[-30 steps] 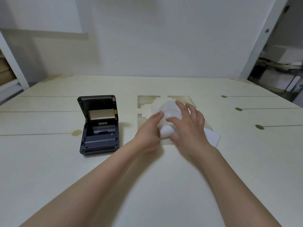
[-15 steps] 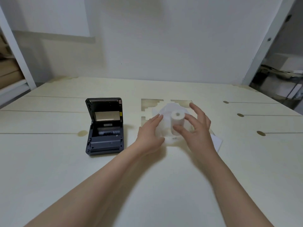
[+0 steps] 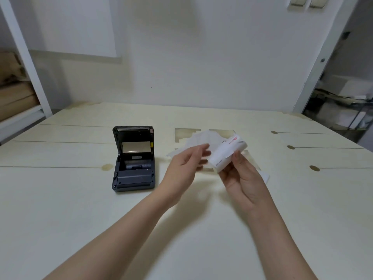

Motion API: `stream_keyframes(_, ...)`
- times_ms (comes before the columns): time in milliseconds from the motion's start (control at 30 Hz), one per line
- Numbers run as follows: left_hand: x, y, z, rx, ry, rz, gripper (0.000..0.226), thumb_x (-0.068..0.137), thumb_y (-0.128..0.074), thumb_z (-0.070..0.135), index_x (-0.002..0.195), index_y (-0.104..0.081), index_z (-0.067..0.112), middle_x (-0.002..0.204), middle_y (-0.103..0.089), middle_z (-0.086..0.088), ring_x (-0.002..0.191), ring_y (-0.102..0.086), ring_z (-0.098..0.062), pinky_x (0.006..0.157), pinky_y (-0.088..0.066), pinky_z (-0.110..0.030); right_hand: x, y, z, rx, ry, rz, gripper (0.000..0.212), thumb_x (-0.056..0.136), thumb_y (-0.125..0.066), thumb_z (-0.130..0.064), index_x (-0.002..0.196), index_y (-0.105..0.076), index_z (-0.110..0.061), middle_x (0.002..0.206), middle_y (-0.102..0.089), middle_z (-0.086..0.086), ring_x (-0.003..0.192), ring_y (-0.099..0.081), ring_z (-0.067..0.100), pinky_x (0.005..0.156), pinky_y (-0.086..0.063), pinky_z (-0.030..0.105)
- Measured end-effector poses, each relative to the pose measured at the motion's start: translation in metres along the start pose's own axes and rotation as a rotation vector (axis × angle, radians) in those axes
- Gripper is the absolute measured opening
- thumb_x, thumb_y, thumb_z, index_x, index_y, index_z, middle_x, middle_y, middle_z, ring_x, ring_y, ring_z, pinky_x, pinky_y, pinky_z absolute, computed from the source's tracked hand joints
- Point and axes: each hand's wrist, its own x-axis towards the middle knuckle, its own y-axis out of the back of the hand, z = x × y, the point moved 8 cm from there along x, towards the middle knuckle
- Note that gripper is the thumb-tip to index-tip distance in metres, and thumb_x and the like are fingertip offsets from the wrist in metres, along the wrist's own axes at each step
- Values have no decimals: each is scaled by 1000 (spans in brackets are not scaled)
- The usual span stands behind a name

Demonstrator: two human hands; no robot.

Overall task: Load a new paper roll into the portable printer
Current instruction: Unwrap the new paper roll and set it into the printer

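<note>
Right hand (image 3: 241, 176) is raised above the table (image 3: 60, 209) and holds the paper roll (image 3: 229, 155), thumb and fingers pinched on its near end; the roll lies tilted, its far end pointing up and away, with red print visible near that end. Left hand (image 3: 184, 168) is just beside the roll, to its left, fingers loosely curled with fingertips close to the roll's wrap; contact cannot be confirmed because of blur. A crumpled clear wrapper (image 3: 198, 139) lies on the table behind both hands. A white sheet (image 3: 265, 175) shows at the right wrist, flat on the surface. The portable printer (image 3: 134, 158), dark grey, sits on the table well to the left of the hands, lid standing open and paper bay exposed. Roll and printer are apart
</note>
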Motion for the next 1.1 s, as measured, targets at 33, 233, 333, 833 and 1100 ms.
stream_keyframes(33, -3, -6, -2, -73, 82, -58, 39, 101, -40, 41, 121, -67, 20, 112, -72, -2, 97, -69, -16, 94, -54, -35, -1, -3, 2, 9, 0, -19, 23, 72, -72, -30, 89, -82, -19, 95, -76, 2, 91, -72, 13, 87, -57, 26)
stream_keyframes(233, -15, -19, -1, -294, 181, -176, 36, 96, -55, 34, 120, -65, 9, 111, -72, -15, 98, -72, -30, 90, -57, -37, -2, -3, 13, -7, -1, -77, 50, 69, -82, -41, 112, -72, -16, 102, -70, 7, 100, -64, 23, 105, -35, 50)
stream_keyframes(333, -16, -14, 4, -324, 113, -115, 34, 89, -67, 24, 121, -65, 13, 118, -69, -22, 107, -69, -33, 99, -52, -42, -6, -5, 11, 32, 3, -97, 56, 68, -84, -38, 118, -69, -18, 110, -70, 6, 105, -66, 20, 107, -38, 39)
stream_keyframes(833, -20, 13, 21, 29, -161, 108, 25, 83, -73, 9, 92, -75, 31, 111, -72, 6, 87, -63, -6, 75, -53, -20, -35, -23, -46, -1364, 734, 217, 26, 88, -69, -22, 113, -72, -26, 117, -60, -7, 114, -44, 14, 93, -39, 15)
stream_keyframes(1100, -20, 9, 22, 140, -203, 37, 23, 83, -74, 13, 86, -72, 36, 111, -70, -3, 77, -58, -5, 74, -52, -18, -28, -20, -40, -1378, 557, 190, 20, 89, -69, -21, 108, -69, -27, 114, -56, -11, 110, -39, 3, 78, -32, 0)
